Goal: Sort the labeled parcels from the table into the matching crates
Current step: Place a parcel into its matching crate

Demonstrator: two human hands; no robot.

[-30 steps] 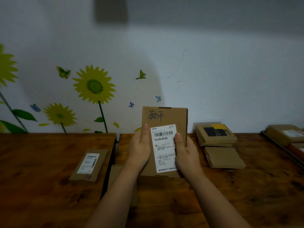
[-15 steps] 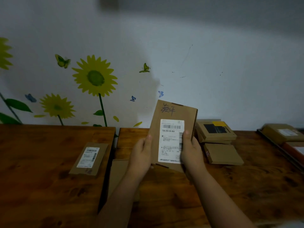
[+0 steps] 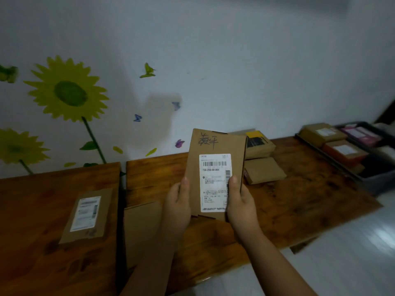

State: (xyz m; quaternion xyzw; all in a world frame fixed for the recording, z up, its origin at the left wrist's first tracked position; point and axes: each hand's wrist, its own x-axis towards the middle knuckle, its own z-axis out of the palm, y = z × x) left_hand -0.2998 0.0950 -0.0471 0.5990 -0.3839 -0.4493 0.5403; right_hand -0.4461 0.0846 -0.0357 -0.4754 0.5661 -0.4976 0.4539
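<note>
So right now you've got the parcel up off the table, standing on end in front of you with the label facing you. Your left hand and right hand both grip its lower part, thumbs on the front and the rest of the fingers hidden behind the cardboard. A few things I'd watch. You're only holding the bottom end, so the top can tip away from you if either grip goes slack on the way over. Your right thumb sits on the edge of the label, so it may be hiding some print, and a misread there would put the parcel in the wrong place. The crate is well off to your right at the end of the table with a few parcels already in it, and I can't make out any marking on it from here, so check what it's for before you drop anything in. Between you and it there's a stack of small boxes and a flat packet just beside it, and a low swing to the right could clip them. Two more are waiting on your left, a labeled packet and a plain cardboard piece lying by your left arm, so don't drag an elbow over that one.
</note>
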